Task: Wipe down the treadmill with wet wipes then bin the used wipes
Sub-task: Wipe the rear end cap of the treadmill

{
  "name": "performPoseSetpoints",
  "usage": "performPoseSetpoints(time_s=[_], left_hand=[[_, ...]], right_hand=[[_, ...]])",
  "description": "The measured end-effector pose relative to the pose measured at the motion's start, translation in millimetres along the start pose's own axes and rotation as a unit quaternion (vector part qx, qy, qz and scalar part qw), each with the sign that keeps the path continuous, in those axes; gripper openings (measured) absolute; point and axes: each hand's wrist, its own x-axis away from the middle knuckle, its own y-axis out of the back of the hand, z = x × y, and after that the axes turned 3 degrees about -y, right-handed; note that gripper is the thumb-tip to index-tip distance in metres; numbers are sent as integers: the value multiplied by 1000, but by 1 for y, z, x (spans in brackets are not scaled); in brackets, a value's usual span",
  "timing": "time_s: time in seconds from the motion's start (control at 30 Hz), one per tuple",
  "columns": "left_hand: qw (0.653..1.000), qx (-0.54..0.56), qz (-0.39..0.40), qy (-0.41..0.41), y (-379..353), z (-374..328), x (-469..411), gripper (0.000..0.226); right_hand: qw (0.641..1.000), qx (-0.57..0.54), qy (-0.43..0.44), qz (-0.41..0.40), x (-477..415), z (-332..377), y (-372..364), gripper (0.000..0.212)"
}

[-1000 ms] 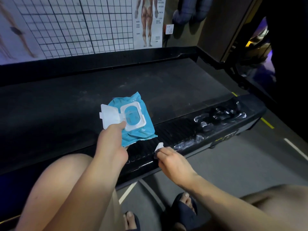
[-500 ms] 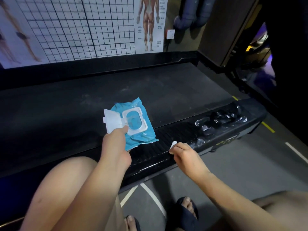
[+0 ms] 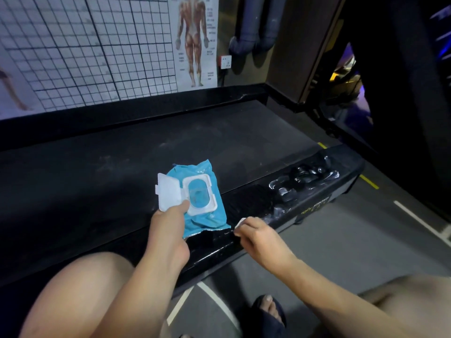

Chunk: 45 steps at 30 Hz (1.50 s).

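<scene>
1. Left hand (image 3: 168, 228) clamped on blue wipe pack (image 3: 207, 222), thumb at the white frame beside the flipped-open lid (image 3: 168, 193).
2. Pack over near edge of treadmill belt (image 3: 219, 132), lower corner at side rail (image 3: 256, 198).
3. Right hand (image 3: 258, 237) pinching small white scrap (image 3: 240, 222), just beside pack, over rail.
4. Glossy patches farther right along rail.

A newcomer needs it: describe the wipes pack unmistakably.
Start at the long black treadmill belt. At its near edge, the left hand holds the wipes pack. It is the only bright blue thing, its white flip lid standing open.
</scene>
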Motion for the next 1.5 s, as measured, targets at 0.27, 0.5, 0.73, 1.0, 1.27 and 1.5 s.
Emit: performPoseSetpoints(time_s=[0.27,0.5,0.73,1.0,1.27,1.5], left_hand=[[1000,-5,-13,-2,4,-2,0,27],[1000,-3,-13,1,10,-6,1,27],[1000,13,-20,-8,8,-7,-2,29],[1000,4,-22,-1,4,-5,-3,27],[1000,3,-29,-11,2,-3,-9,21],[999,4,-32,-14,-4,2,-8,22]], right_hand=[[998,6,-5,57,-7,7,-8,20],[998,-8,-9,62,-13,3,-4,26],[998,-37,-19,54,-5,-11,0,41],[998,-28,-38,32,-15,-24,9,34],[994,-18,-107,-26,-6,-55,14,33],[994,-35,-49,-95,-1,-34,9,37]])
